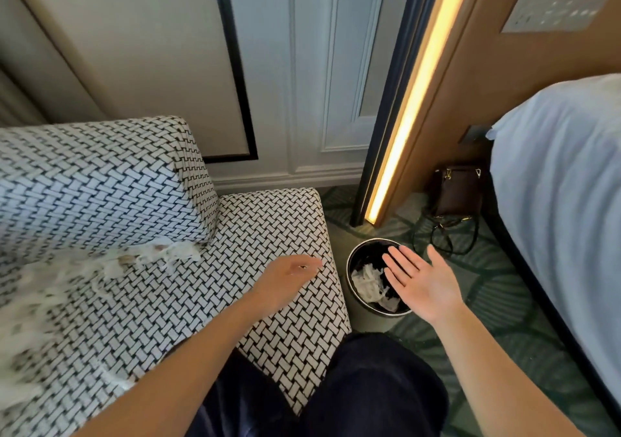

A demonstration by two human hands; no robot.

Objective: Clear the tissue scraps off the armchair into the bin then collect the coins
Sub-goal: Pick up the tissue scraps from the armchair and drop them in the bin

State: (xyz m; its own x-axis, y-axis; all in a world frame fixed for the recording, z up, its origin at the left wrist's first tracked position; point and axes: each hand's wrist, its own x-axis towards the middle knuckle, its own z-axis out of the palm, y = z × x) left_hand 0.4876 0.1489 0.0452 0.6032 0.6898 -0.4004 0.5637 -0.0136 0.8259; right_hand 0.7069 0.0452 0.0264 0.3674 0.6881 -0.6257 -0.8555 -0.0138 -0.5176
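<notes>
White tissue scraps (50, 288) lie strewn over the left part of the armchair seat (188, 302), blurred; a further clump (168, 251) sits at the foot of the backrest. A small brownish spot (126, 260) among them may be a coin. The round black bin (356, 255) stands on the floor right of the armchair, with crumpled tissue (368, 283) inside. My left hand (289, 277) hovers over the chair's right edge, fingers loosely extended toward the bin, nothing visible in it. My right hand (420, 283) is spread flat, palm up, over the bin's right rim.
A bed with white linen (564, 201) fills the right side. A brown handbag (458, 191) with its strap lies on the green carpet behind the bin, beside a lit wooden panel (410, 107). My dark-trousered knees (353, 396) are at the chair's front corner.
</notes>
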